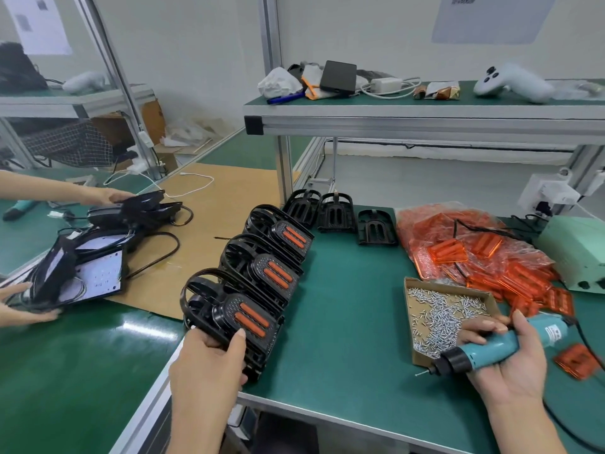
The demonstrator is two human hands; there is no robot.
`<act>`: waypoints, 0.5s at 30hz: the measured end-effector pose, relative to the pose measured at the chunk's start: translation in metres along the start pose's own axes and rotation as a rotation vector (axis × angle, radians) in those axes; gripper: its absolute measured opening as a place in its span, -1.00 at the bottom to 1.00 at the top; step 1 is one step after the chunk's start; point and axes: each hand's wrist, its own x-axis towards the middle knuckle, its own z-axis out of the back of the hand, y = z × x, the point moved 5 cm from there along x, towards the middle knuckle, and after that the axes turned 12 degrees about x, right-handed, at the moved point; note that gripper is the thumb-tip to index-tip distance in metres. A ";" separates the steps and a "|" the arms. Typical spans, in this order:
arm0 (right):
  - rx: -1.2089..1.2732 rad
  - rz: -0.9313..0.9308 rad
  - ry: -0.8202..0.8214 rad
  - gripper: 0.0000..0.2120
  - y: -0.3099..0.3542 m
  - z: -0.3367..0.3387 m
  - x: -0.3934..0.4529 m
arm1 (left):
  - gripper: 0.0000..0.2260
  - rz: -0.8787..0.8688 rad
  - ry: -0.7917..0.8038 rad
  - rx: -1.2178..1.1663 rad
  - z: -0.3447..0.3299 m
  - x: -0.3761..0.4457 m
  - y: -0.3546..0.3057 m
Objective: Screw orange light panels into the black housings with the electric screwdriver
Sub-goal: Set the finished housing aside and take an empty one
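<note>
Writing first: there's a white label on the teal electric screwdriver [484, 347], near its cord end, but the print is too blurred to read. Same story for the sheet [487, 18] on the wall, its code mark smeared out.

Now the hands. The left hand [209, 362] reaches forward from the bottom edge, thumb up against the orange light panel [250, 317] and fingers curled round the nearest black housing [229, 322], gripping it at the table's [343, 322] left edge. Behind it, two more fitted housings [262, 270] stand in a leaning row, and three bare housings [337, 213] sit further back.

The right hand [504, 365] lies palm up, fingers wrapped round the screwdriver, its black nose pointing left with a screw at the tip, just beside the cardboard tray of screws [442, 317]. Behind that, a plastic bag of orange panels [471, 247], and one loose panel [576, 360] to the right of the wrist.

Far left, another person's hands [26, 306] are cut off by the frame, handling black boards with wires [82, 267]; what those are is hard to make out.
</note>
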 end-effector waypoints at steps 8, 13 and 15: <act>-0.021 0.016 0.030 -0.82 0.001 0.000 0.000 | -0.68 0.023 -0.099 0.194 0.000 -0.002 0.008; -0.036 0.019 0.037 -0.83 0.002 -0.001 0.000 | -0.68 0.044 -0.089 0.186 -0.003 -0.002 0.009; -0.031 0.021 0.040 -0.83 0.001 -0.002 -0.001 | -0.67 0.049 -0.088 0.179 -0.006 -0.002 0.010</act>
